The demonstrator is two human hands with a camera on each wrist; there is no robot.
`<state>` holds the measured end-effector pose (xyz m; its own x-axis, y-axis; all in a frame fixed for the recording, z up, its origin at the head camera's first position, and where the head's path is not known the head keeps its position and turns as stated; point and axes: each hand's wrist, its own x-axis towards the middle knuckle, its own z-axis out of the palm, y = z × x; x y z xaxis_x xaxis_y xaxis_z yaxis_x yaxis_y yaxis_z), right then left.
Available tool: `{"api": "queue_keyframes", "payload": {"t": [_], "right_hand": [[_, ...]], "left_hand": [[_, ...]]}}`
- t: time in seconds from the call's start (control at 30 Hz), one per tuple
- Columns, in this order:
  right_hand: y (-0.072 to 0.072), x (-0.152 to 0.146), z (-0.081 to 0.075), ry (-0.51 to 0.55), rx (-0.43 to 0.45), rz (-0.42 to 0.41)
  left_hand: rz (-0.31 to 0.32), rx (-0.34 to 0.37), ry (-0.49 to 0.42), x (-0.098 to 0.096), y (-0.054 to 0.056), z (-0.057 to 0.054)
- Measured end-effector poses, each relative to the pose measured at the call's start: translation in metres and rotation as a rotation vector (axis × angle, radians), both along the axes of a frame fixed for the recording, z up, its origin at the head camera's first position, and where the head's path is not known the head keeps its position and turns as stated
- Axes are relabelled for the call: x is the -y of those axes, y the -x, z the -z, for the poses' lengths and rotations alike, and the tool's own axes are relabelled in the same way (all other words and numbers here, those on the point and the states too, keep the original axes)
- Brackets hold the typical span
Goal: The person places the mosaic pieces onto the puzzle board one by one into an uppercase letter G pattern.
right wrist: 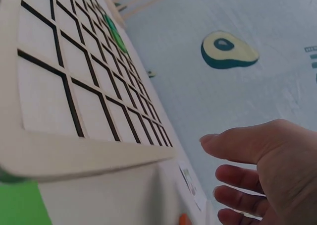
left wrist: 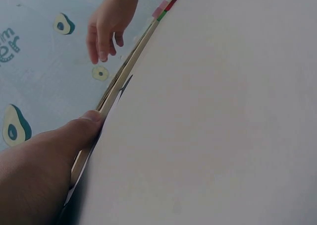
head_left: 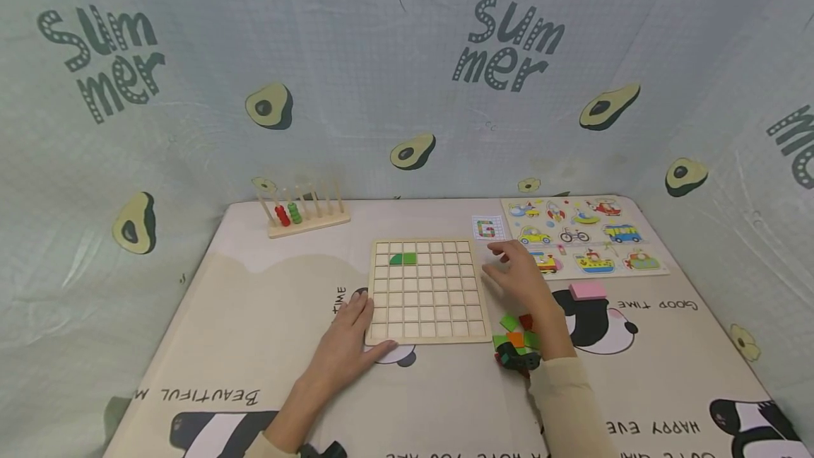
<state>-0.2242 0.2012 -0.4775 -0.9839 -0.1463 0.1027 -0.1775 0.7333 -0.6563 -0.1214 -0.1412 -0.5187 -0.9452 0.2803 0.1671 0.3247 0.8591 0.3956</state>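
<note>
A wooden grid board (head_left: pixel 439 298) lies flat in the middle of the table. In its upper left cells sit a green rounded piece (head_left: pixel 396 259) and a green square tile (head_left: pixel 410 259), side by side. My left hand (head_left: pixel 348 334) rests at the board's lower left corner, fingers extended along the left side; in the left wrist view its thumb (left wrist: pixel 81 131) touches the board's edge. Just right of the board, my right hand (head_left: pixel 520 280) hovers with fingers loosely bent and nothing between them. A small pattern card (head_left: pixel 488 227) lies just beyond its fingertips.
Several loose green, orange and red tiles (head_left: pixel 509 321) lie beside the board's lower right corner, partly behind the right wrist's camera. A picture puzzle board (head_left: pixel 553 222) and a pink block (head_left: pixel 588 291) are at the right. A peg counting rack (head_left: pixel 311 222) stands back left.
</note>
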Motion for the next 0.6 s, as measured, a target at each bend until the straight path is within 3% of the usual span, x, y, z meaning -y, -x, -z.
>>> {"api": "queue_keyframes", "payload": {"t": [0.6], "right_hand": [[-0.001,-0.03,0.002,-0.05,0.189,0.058]], "left_hand": [[0.0,-0.006,0.0,0.001,-0.001,0.004]]}}
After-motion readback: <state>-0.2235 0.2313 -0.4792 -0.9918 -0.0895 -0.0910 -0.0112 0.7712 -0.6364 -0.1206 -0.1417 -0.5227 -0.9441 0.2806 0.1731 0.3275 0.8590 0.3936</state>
